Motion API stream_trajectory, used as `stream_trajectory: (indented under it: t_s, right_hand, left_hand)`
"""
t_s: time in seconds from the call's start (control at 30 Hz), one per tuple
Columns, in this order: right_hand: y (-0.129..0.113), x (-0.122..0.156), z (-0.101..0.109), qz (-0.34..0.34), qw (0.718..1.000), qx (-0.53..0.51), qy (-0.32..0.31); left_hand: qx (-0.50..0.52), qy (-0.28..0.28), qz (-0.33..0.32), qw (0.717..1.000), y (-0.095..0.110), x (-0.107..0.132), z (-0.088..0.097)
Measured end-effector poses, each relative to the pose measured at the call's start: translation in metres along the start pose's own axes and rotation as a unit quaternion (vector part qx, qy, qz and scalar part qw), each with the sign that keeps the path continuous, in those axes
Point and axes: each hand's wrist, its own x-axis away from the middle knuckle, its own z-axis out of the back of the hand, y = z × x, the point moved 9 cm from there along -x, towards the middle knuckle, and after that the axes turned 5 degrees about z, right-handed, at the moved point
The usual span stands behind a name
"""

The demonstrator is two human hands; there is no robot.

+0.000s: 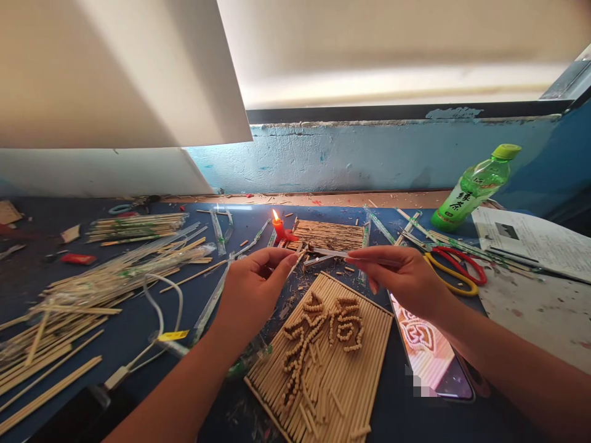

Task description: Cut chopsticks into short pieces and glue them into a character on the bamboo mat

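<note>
My left hand (pixel 258 280) is closed in a pinch on a short wooden stick piece (pixel 301 253). My right hand (pixel 399 274) grips a whitish translucent glue stick (pixel 330 252), its darkened tip close to the stick piece; whether they touch I cannot tell. Just behind, a red candle (pixel 279 229) burns with a small flame. Below both hands lies a panel of parallel wooden sticks (pixel 369 381). Raised, character-like shapes made of small beige round pieces (pixel 300 335) sit on it, with several loose cut sticks (pixel 318 384) near its lower part.
Wrapped and loose chopsticks (pixel 69 320) spread over the left side, beside a white cable (pixel 160 307). A smaller stick panel (pixel 330 235) lies behind my hands. At right are a lit phone (pixel 434 351), red-and-yellow scissors (pixel 455 271), a green tea bottle (pixel 475 191) and printed paper (pixel 545 246).
</note>
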Motion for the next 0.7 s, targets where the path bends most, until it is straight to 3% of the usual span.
stream_trajectory:
  t_s: [0.13, 0.27, 0.7]
  right_hand:
    - [-0.010, 0.005, -0.009, 0.063, 0.995, 0.070, -0.041]
    - [-0.015, 0.009, -0.008, 0.094, 0.989, 0.110, -0.039]
    - [-0.013, 0.003, -0.003, 0.049, 0.998, 0.030, -0.008]
  left_hand:
    - [-0.011, -0.004, -0.003, 1.000, -0.001, -0.001, -0.001]
    - [-0.008, 0.000, -0.001, 1.000, -0.001, -0.001, 0.001]
    - [-0.030, -0.005, 0.011, 0.999, -0.005, -0.002, -0.001]
